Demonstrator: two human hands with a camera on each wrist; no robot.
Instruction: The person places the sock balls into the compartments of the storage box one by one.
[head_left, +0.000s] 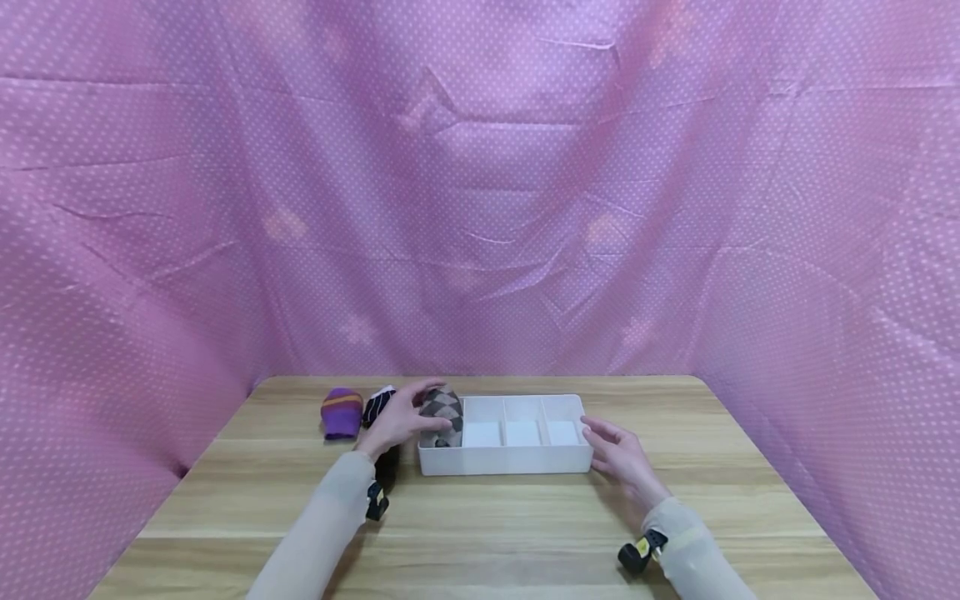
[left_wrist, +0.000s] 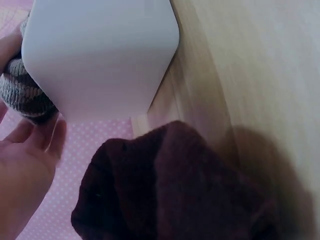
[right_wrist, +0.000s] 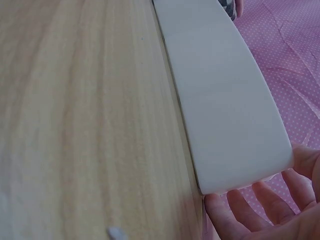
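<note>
A rolled sock [head_left: 442,408] in grey and brown argyle sits in the leftmost compartment of a white divided box [head_left: 506,461]. My left hand [head_left: 405,417] grips it, thumb on the near side and fingers over the far side. In the left wrist view, the knitted sock [left_wrist: 22,90] shows partly behind the box's end wall [left_wrist: 100,55]. At the box's opposite end, my right hand [head_left: 621,458] touches the end wall with its fingertips. Those spread fingers [right_wrist: 272,205] rest against the box corner in the right wrist view.
Left of the box lie a purple sock [head_left: 342,412] with an orange stripe and a black sock [head_left: 377,406] with white lines. A dark maroon sock [left_wrist: 175,190] lies by the left wrist, partly hidden by the arm in the head view. Pink dotted cloth [head_left: 480,208] surrounds the wooden table [head_left: 487,533].
</note>
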